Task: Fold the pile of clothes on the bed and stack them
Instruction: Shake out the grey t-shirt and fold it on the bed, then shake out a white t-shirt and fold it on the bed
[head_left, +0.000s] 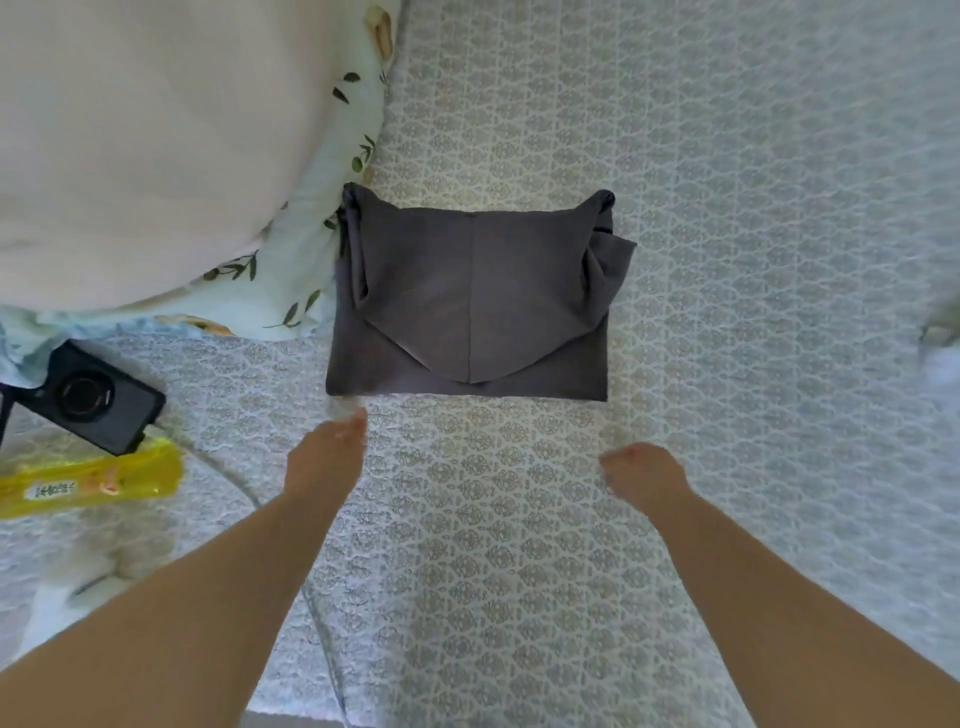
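Garment (470, 306): dark grey, folded into a rectangle, hood flap laid over its middle, flat on the patterned bed cover (727, 208). Left hand (324, 457): just below the garment's lower left corner, apart from it, motion-blurred; finger state cannot be told. Right hand (641, 475): just below the garment's lower right corner, apart from it, fingers curled under, holding nothing. Floral pillow (291, 270): touching the garment's left edge. Black camera (98, 397) and yellow packet (88, 480): well left of the garment

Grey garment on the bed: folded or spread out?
Folded. The garment lies as a compact rectangle, hood flap laid flat on top.
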